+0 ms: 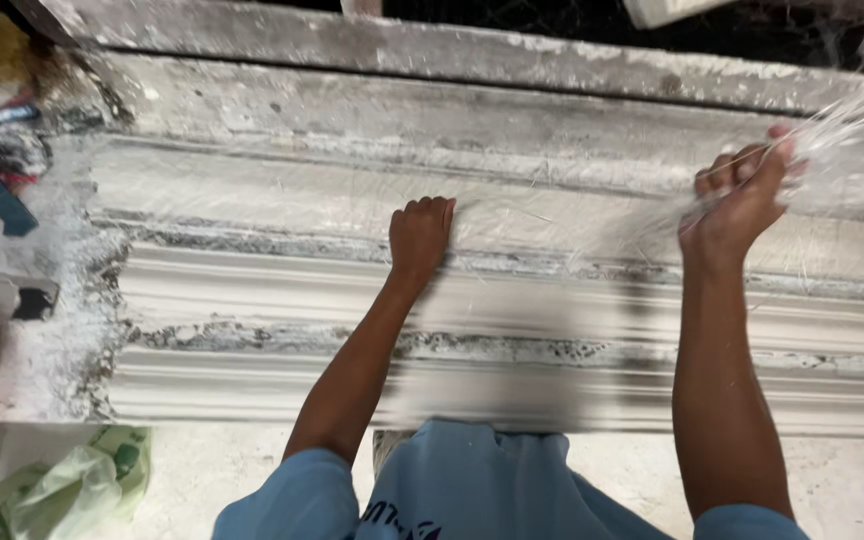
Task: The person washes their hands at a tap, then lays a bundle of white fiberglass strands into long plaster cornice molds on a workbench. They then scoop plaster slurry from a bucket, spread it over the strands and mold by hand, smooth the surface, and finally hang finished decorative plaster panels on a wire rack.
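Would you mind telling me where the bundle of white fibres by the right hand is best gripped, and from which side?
Probably near the gathered end, where the right hand already closes round the white fibre bundle. There the strands are bunched into one hank; toward the upper right they fan out loose and thin. Coming from below, palm round the hank, looks best. The left hand rests on the plaster moulding.

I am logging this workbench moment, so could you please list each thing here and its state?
left hand: closed, knuckles pressed on the fibre layer.
right hand: raised, gripping a fibre strand bundle.
fibre strand bundle: pulled taut towards the upper right, blurred.
fibre layer: spread flat in the mould.
plaster cornice mould: lying lengthwise, crusted with white residue.
green plastic bag: crumpled on the floor.
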